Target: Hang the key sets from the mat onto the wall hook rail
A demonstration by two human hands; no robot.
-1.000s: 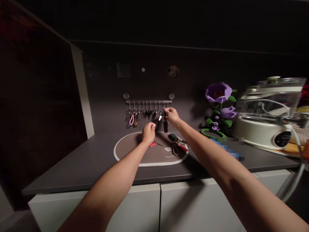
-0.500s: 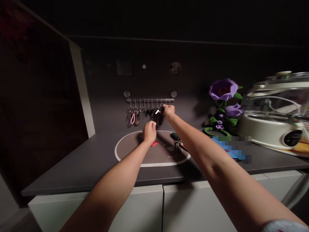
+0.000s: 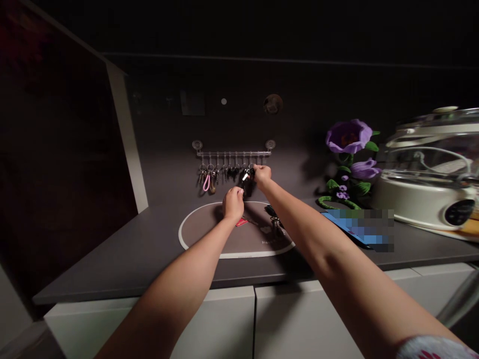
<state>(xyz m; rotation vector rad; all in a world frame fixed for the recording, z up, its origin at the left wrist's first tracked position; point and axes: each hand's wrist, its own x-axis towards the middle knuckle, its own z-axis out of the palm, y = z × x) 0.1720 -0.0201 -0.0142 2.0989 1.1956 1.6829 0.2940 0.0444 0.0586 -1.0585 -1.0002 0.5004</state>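
Note:
A clear hook rail point(image 3: 234, 153) is fixed to the dark wall, with several bunches of keys point(image 3: 226, 172) hanging from it. One bunch has a pink loop point(image 3: 206, 182). My right hand point(image 3: 263, 175) is closed on a key ring at the right part of the rail, and a small bright piece shows just left of its fingers. Lower and to the left, my left hand point(image 3: 233, 202) is closed above the mat; what it pinches, if anything, is too small to make out. A red tag point(image 3: 242, 222) and another key bunch point(image 3: 276, 223) lie on the oval mat point(image 3: 209, 244).
Purple artificial flowers point(image 3: 350, 135) stand at the right against the wall. A blurred blue flat object point(image 3: 346, 227) lies on the counter point(image 3: 149, 249) before them. Farther right is a white appliance point(image 3: 415, 199) with a clear cover.
The small bright piece beside my right hand has shifted slightly right and tilted more upright. Both hands keep nearly the same places, and the view has shifted a little.

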